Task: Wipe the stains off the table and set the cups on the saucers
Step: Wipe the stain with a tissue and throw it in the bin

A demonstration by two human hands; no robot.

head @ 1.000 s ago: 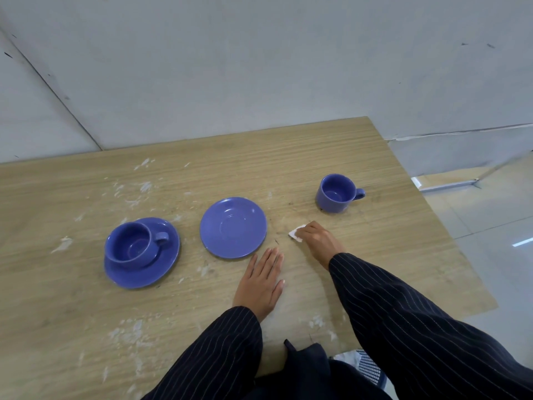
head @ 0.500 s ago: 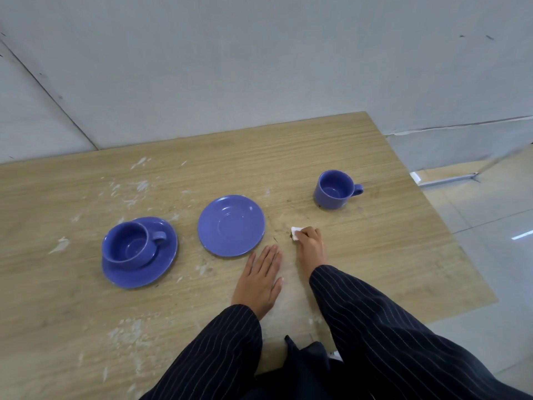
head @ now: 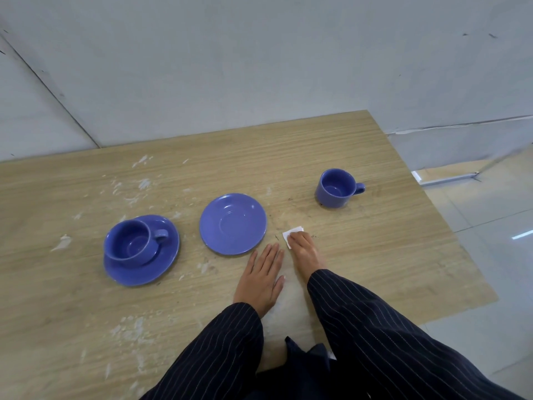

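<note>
My right hand (head: 304,252) presses a small white tissue (head: 292,232) flat on the wooden table (head: 375,255), just right of an empty blue saucer (head: 233,223). My left hand (head: 263,280) lies flat on the table, fingers apart, below that saucer. A blue cup (head: 336,187) stands alone at the right, handle pointing right. At the left another blue cup (head: 133,246) sits on its saucer (head: 155,269). Dark specks dot the wood between the tissue and the lone cup.
White smears (head: 135,186) mark the table's far left, and more white smears (head: 132,330) lie near the front left. The table's right edge drops to a tiled floor (head: 496,226). A grey wall (head: 259,67) stands behind the table.
My right hand has slid the tissue leftward toward the empty saucer and its forearm has swung in closer to the left hand. The left hand and crockery have stayed put.
</note>
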